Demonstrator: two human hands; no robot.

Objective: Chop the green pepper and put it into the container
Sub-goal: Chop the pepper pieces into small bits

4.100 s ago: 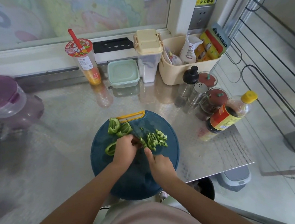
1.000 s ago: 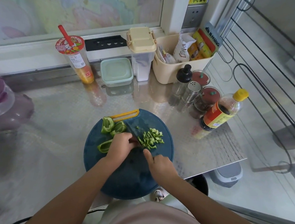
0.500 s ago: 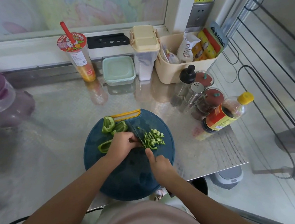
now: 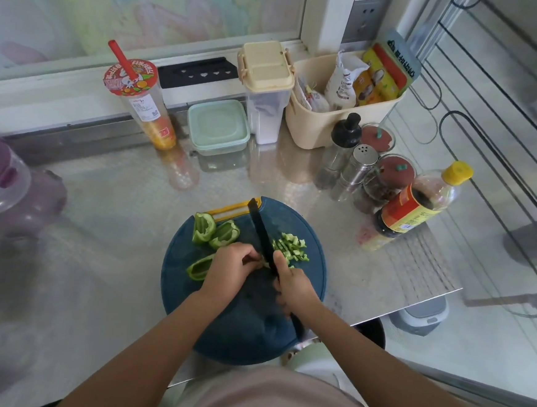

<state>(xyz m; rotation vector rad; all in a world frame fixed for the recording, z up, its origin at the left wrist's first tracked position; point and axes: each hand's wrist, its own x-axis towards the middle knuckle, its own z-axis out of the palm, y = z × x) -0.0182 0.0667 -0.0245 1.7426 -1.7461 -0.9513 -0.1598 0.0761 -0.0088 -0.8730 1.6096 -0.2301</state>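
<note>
right hand (image 4: pixel 293 285) grasps knife (image 4: pixel 260 231), handle mostly hidden | left hand (image 4: pixel 230 264) curled beside blade, hold hidden, cannot tell | chopped pepper (image 4: pixel 292 247) right of blade

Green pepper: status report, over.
Right hand grips knife; left hand curled beside blade, hold hidden. Chopped pile right of blade, three uncut pieces. Green container lidded.

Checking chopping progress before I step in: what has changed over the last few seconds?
The knife in the right hand has swung its tip forward to the far rim of the cutting board. The left hand stays curled at the blade; chopped pieces and three uncut pieces lie as before.
</note>
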